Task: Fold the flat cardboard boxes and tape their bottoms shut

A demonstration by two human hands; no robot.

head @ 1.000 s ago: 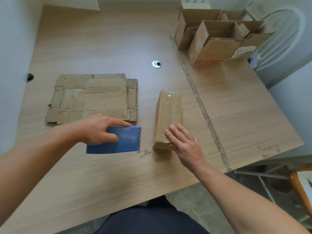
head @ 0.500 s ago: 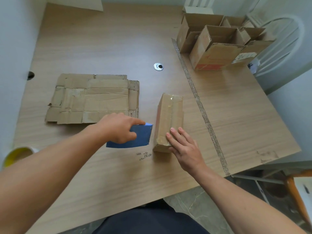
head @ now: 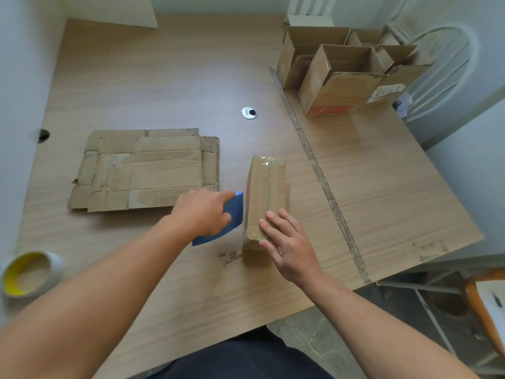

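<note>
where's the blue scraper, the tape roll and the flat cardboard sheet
blue scraper (head: pixel 237 214): head view, exposed blade near its right edge
tape roll (head: pixel 56 269): head view, white outer wall on its right side
flat cardboard sheet (head: pixel 147 170): head view, middle of its top face

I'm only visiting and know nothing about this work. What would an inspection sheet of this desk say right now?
surface: wooden table, worn tape strip across it.
job's things: taped box near the front edge; flat cardboard to its left; folded boxes far right; tape roll near left.
clutter: small scraps beside the taped box.
grips: left hand holds blue scraper at the box's left side; right hand rests flat on it.
cables: nothing seen.
surroundings: white chair, white walls.
</note>
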